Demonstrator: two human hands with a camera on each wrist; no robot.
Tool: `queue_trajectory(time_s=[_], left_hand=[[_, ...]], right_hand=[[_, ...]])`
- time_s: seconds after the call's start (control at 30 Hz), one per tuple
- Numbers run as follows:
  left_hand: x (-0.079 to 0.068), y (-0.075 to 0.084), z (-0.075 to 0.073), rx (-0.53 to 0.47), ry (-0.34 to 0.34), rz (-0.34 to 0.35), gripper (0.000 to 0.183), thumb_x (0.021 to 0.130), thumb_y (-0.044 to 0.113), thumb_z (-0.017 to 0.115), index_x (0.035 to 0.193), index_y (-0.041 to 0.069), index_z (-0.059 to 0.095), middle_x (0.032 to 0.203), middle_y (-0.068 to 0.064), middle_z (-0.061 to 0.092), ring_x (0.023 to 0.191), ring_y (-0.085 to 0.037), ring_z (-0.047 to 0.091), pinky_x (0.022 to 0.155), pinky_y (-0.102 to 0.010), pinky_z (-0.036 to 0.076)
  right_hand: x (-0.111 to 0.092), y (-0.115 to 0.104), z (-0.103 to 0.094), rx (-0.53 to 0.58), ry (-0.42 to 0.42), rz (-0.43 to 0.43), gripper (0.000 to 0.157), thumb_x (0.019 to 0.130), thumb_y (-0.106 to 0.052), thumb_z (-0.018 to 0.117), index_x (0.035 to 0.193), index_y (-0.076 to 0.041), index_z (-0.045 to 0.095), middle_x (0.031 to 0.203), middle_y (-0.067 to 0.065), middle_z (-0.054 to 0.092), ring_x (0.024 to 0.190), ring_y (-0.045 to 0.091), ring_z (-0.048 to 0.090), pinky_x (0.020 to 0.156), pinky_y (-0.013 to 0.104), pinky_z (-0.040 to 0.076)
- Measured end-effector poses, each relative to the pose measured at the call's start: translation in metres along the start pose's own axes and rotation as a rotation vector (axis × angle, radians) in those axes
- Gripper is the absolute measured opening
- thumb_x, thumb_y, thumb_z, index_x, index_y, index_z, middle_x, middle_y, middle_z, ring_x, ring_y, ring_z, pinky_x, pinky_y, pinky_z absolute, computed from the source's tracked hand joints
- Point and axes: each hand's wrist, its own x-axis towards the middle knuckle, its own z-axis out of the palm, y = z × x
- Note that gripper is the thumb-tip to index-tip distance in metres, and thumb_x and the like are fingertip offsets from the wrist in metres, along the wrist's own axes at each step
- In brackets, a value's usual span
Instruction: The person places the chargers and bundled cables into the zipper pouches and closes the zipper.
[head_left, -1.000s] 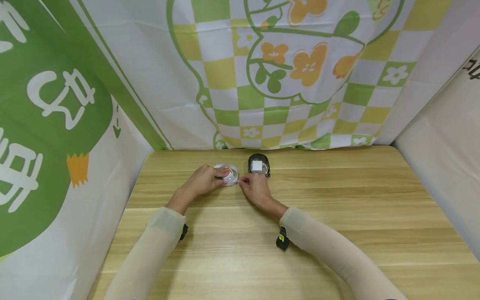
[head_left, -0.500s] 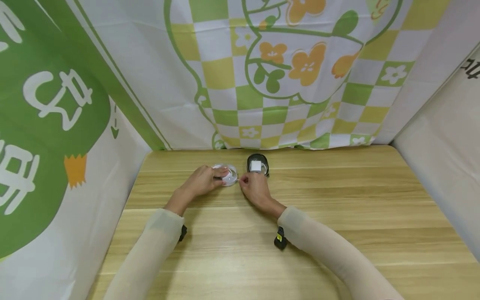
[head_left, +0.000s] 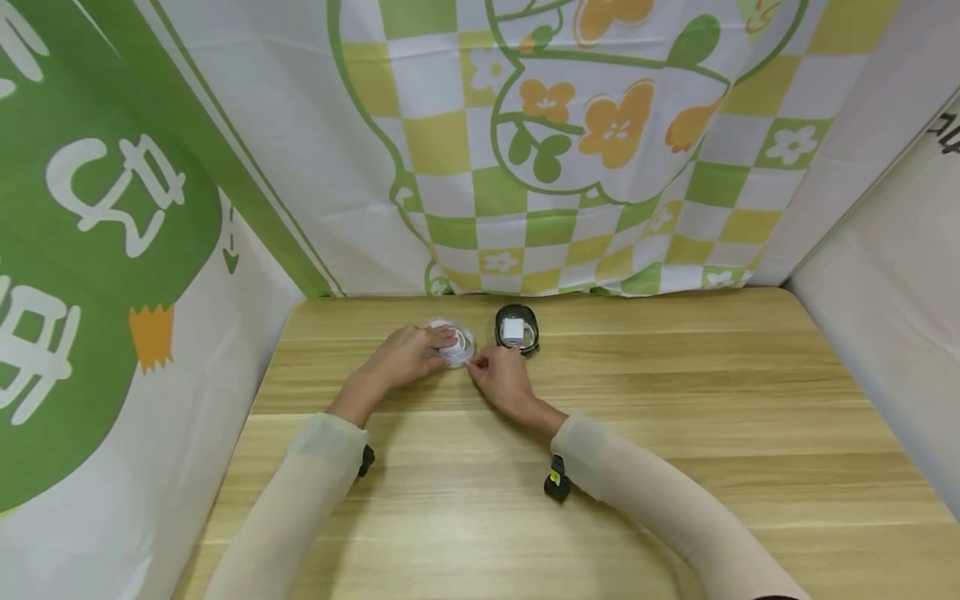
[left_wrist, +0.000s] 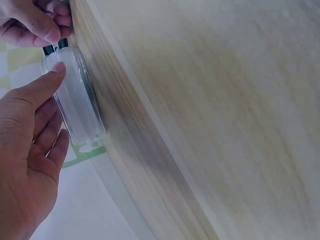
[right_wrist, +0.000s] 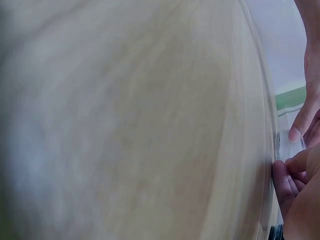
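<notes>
In the head view a clear round case (head_left: 465, 346) with something white inside lies at the back of the table. My left hand (head_left: 405, 357) grips it from the left, thumb at its near side. The left wrist view gives the case (left_wrist: 80, 102) from the side, thick and see-through, with the thumb pressed near its edge. At the right edge of the case my right hand (head_left: 506, 379) pinches a small piece between thumb and forefinger; the fingertips mostly hide it, and I cannot tell its kind.
A small black case (head_left: 517, 309) stands open just beyond my right hand, holding a white charger plug (head_left: 513, 330) and a white cable. Behind the wooden table (head_left: 675, 400) hangs a printed cloth (head_left: 540, 229). More cloth walls close off both sides.
My right hand has shifted a little left along the clear case's edge, its fingertips now closer to the left hand. The left hand keeps its grip; the black case stays put.
</notes>
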Motion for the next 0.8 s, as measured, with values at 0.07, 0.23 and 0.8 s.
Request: queue_trajectory(time_s=[0.07, 0.23, 0.8], left_hand=[[-0.0001, 0.0020, 0.0005, 0.004, 0.012, 0.014, 0.043, 0.094, 0.017, 0.083, 0.133, 0.003, 0.072, 0.144, -0.013, 0.065, 0.129, -0.037, 0.065, 0.109, -0.050, 0.052], [-0.0017, 0.0045, 0.0049, 0.022, 0.048, 0.019, 0.046, 0.093, 0.019, 0.083, 0.135, 0.004, 0.071, 0.143, -0.013, 0.066, 0.121, -0.040, 0.069, 0.105, -0.051, 0.055], [-0.0051, -0.0008, 0.0095, 0.017, 0.089, 0.026, 0.041, 0.094, 0.018, 0.082, 0.133, 0.007, 0.073, 0.138, -0.010, 0.068, 0.106, -0.039, 0.075, 0.095, -0.051, 0.060]], right_hand=[[0.0003, -0.0023, 0.0009, 0.010, -0.010, 0.005, 0.007, 0.091, -0.007, 0.080, 0.085, -0.007, 0.083, 0.082, 0.004, 0.080, 0.073, 0.016, 0.074, 0.068, 0.035, 0.061], [0.0006, -0.0058, 0.0027, 0.016, -0.031, 0.001, 0.007, 0.092, -0.007, 0.081, 0.085, -0.008, 0.083, 0.082, 0.004, 0.080, 0.074, 0.016, 0.075, 0.068, 0.035, 0.061], [-0.0009, -0.0042, 0.0005, 0.022, -0.024, -0.001, 0.006, 0.092, -0.008, 0.081, 0.086, -0.007, 0.083, 0.081, 0.004, 0.080, 0.069, 0.014, 0.070, 0.064, 0.030, 0.057]])
